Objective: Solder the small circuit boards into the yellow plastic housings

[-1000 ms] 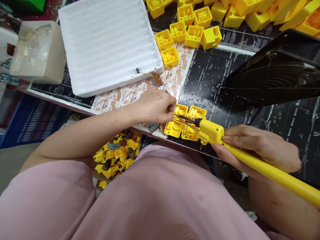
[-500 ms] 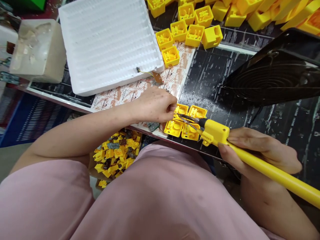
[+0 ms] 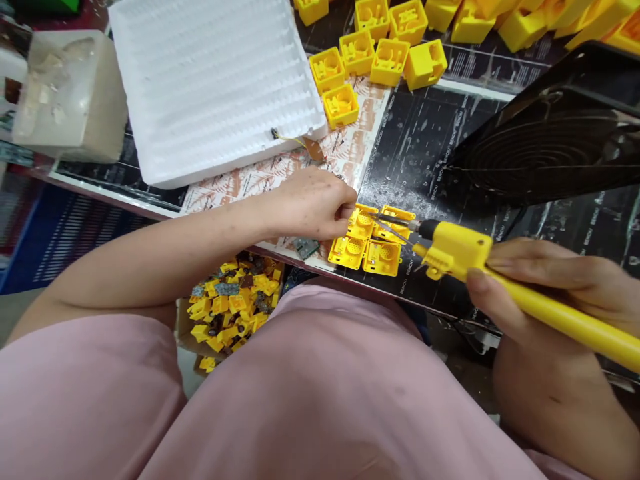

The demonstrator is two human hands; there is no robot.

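Observation:
My right hand [image 3: 545,287] is wrapped round a yellow soldering iron [image 3: 463,250] with a black collar and a thin metal guide beside its tip. The tip points left, over the upper pair of several small open yellow casings [image 3: 383,258] grouped near the table's front edge. Perforated round patches show inside the casings. My left hand [image 3: 320,203] is closed, fingertips down at the upper left casing; whatever is between the fingers is hidden. A small green circuit board [image 3: 306,248] lies just below my left hand.
A ridged white foam tray [image 3: 215,87] lies at the back left, a thin wired part on its edge. Yellow box shells [image 3: 357,52] stand behind. A black fan-like device [image 3: 545,140] is at the right. Below the table sits a box of yellow parts [image 3: 235,303].
My right hand has drawn the soldering iron to the right, away from my left fingers, baring more of the lower right casing. My left hand stays almost in place.

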